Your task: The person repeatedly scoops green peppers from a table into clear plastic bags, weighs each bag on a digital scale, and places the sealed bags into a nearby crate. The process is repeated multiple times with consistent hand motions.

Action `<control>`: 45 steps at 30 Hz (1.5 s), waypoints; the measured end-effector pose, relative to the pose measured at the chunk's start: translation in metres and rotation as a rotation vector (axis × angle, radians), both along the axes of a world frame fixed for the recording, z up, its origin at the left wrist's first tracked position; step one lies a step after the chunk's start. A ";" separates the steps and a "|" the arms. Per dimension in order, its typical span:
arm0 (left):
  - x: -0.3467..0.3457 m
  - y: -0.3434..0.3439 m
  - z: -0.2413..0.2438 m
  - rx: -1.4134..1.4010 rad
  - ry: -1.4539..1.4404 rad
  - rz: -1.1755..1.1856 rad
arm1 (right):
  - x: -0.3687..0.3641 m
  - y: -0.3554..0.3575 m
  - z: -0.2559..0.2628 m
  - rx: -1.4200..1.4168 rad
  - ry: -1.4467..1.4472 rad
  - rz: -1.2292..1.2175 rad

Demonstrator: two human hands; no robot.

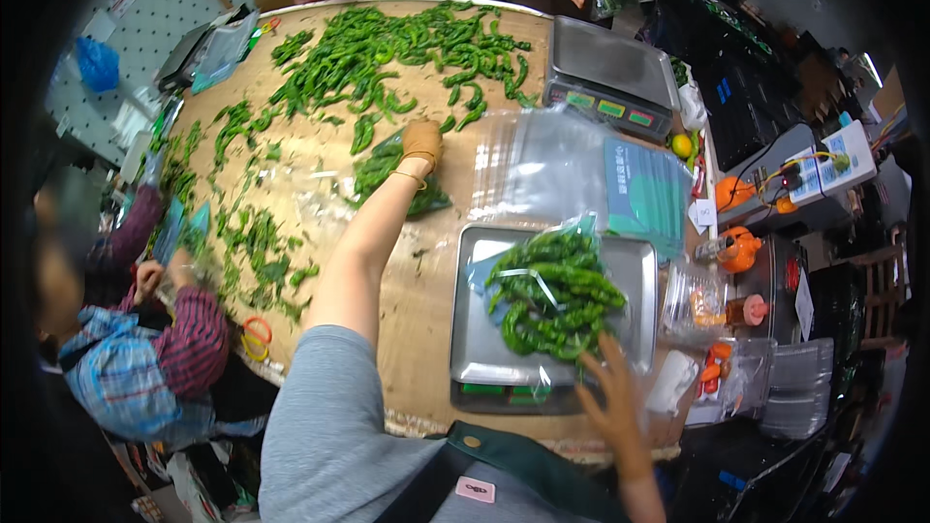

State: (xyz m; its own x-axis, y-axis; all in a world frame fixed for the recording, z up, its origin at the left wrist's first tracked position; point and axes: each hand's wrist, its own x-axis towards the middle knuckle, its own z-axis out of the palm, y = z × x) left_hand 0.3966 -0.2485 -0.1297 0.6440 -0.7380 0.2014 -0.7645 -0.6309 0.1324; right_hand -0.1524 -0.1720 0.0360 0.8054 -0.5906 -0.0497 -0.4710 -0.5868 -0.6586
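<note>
My left hand (421, 143), in a tan glove, has its fingers closed on a plastic bag of green peppers (383, 173) at the middle of the wooden table. Gloved too, my right hand (609, 396) is spread with fingers apart, its fingertips by the lower right edge of another clear bag of green peppers (552, 290). That bag rests on the steel pan of a weighing scale (472, 349) in front of me. Beyond it lies a fanned stack of clear plastic bags (538, 160) with printed blue-green ends. Loose green peppers (385, 51) are heaped at the table's far side.
A second scale (610, 65) stands at the far right corner. Plastic containers (694, 298) and a power strip (835, 160) are at the right. Red-and-yellow scissors (256, 339) lie near the left edge. A co-worker handles bags at left; two people stand across the table.
</note>
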 end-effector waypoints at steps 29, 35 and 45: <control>-0.400 0.300 0.158 0.138 2.068 -0.514 | -0.145 0.133 0.073 0.239 -0.183 -0.578; -0.449 0.244 0.108 0.085 2.066 -0.352 | -0.108 0.052 -0.018 -0.109 -0.017 -0.190; -0.453 0.249 0.092 -0.057 2.028 -0.413 | 0.073 -0.028 -0.060 -0.730 -0.314 -0.041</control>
State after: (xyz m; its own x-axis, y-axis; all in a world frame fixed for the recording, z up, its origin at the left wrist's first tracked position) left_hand -0.0561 0.0002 -0.0374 -0.2330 -0.8854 -0.4022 0.3947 -0.4640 0.7930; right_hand -0.0795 -0.1997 -0.0236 0.6947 -0.4158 0.5870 -0.3579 -0.9076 -0.2193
